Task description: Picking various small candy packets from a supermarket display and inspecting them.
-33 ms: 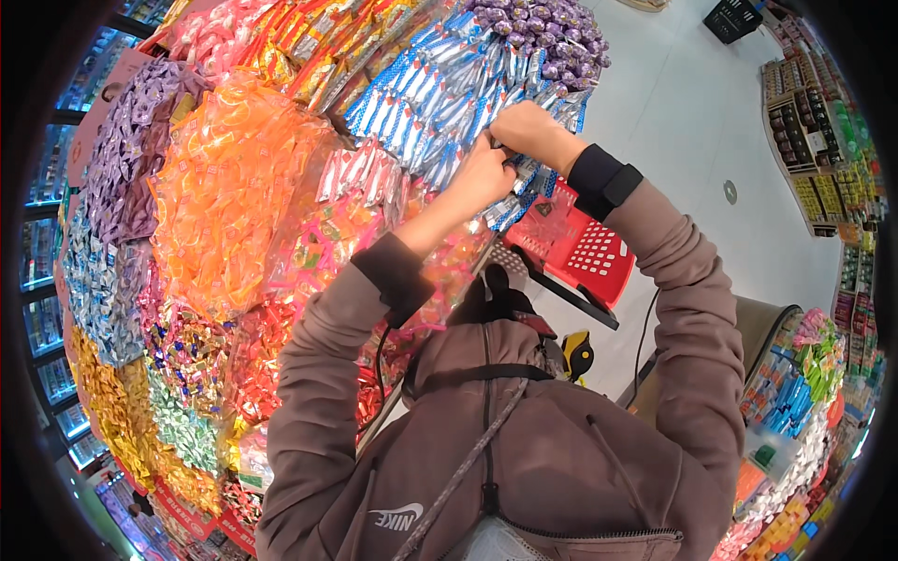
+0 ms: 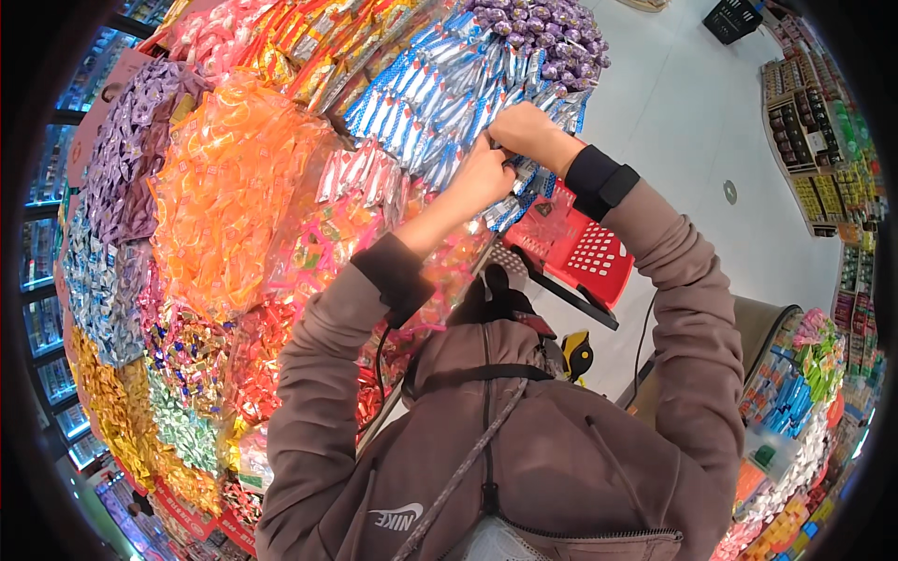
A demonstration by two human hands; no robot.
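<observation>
My left hand (image 2: 484, 176) and my right hand (image 2: 533, 133) meet over a pile of blue-and-white wrapped candies (image 2: 412, 107). The fingers of both are curled and pinched closed, almost touching each other. Whatever sits between them is hidden by the fingers. More blue-and-white wrappers (image 2: 528, 179) show just under my hands. Pink-and-white wrapped candies (image 2: 360, 175) lie to the left of my left hand, and purple wrapped candies (image 2: 552, 37) are heaped beyond my right hand.
A red shopping basket (image 2: 591, 257) with a black handle stands below the display, right of my hands. Orange bagged candies (image 2: 234, 187) and purple packets (image 2: 140, 140) fill the left side. Stocked shelves (image 2: 814, 131) line the far right, and another goods display (image 2: 786, 402) stands by my right elbow.
</observation>
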